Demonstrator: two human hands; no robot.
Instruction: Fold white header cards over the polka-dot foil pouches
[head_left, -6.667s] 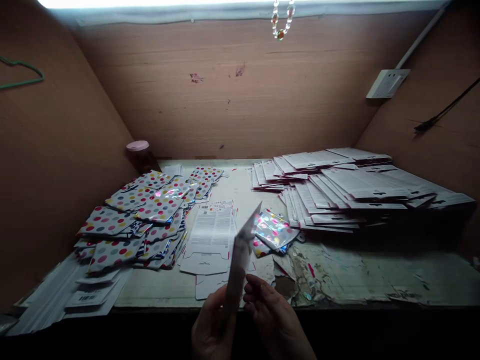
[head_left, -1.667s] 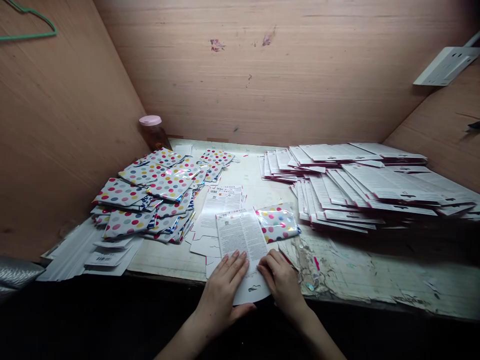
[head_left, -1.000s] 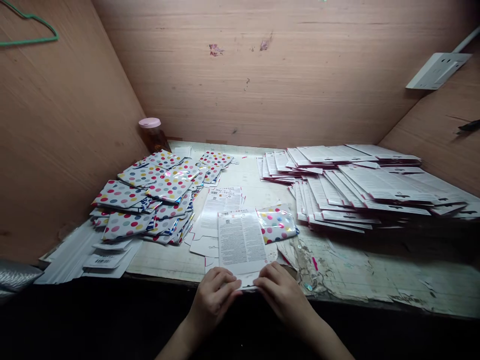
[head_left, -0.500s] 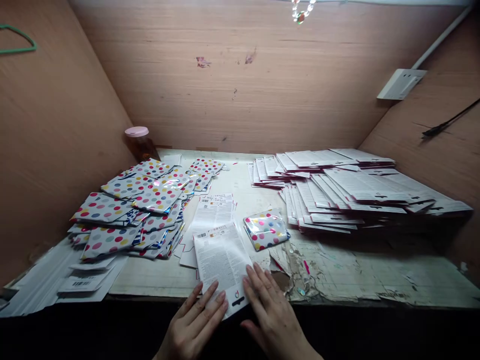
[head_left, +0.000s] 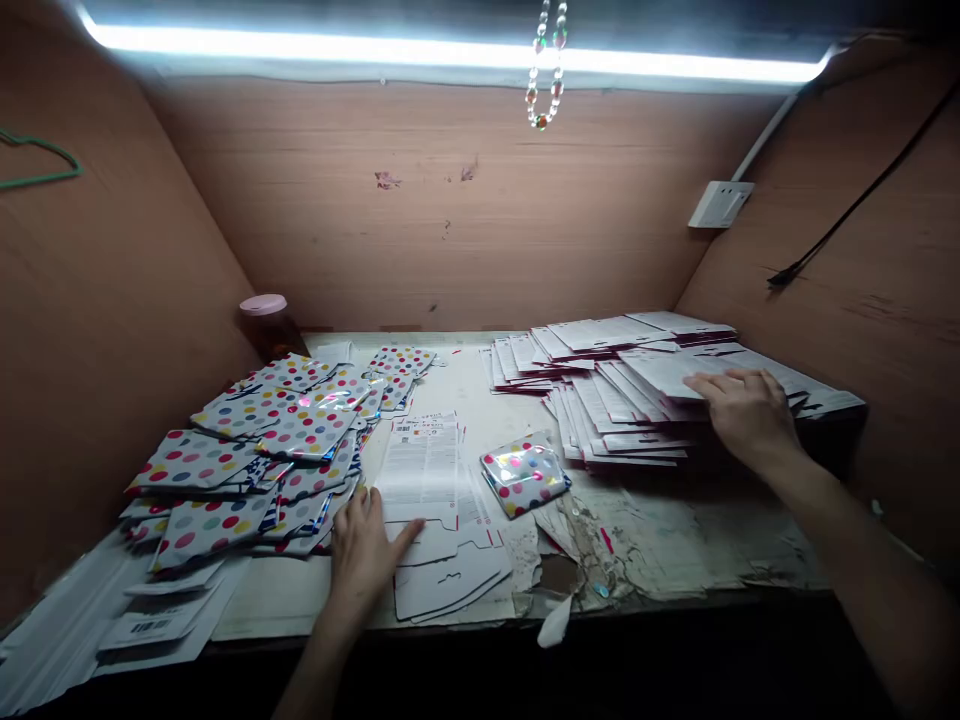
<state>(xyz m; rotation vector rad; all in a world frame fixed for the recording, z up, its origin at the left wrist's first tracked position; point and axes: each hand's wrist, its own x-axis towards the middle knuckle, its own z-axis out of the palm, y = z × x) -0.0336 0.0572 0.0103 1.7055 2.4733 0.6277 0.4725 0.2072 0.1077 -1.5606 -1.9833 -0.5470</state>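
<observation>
My left hand (head_left: 362,550) is at the near left edge of the printed white cards (head_left: 421,465), thumb spread away from the fingers over their lower end. Blank-looking white cards with cut tabs (head_left: 446,582) lie just below. My right hand (head_left: 750,410) reaches over the stacked white cardboard sleeves (head_left: 652,375) with red edges, its stretched fingers resting on a top one. Between the hands lies a single glossy polka-dot packet (head_left: 523,475). A heap of similar polka-dot packets (head_left: 217,460) sits beyond my left hand.
White barcoded papers (head_left: 154,625) lie at the front left. A jar with a pink lid (head_left: 266,310) stands at the back left. The table's front edge (head_left: 600,580) is torn. A beaded string (head_left: 541,120) hangs below the tube light (head_left: 450,50).
The printed card that was under both hands has left the front centre. My right hand has moved far right onto the stack; my left has shifted left. The view has tilted up.
</observation>
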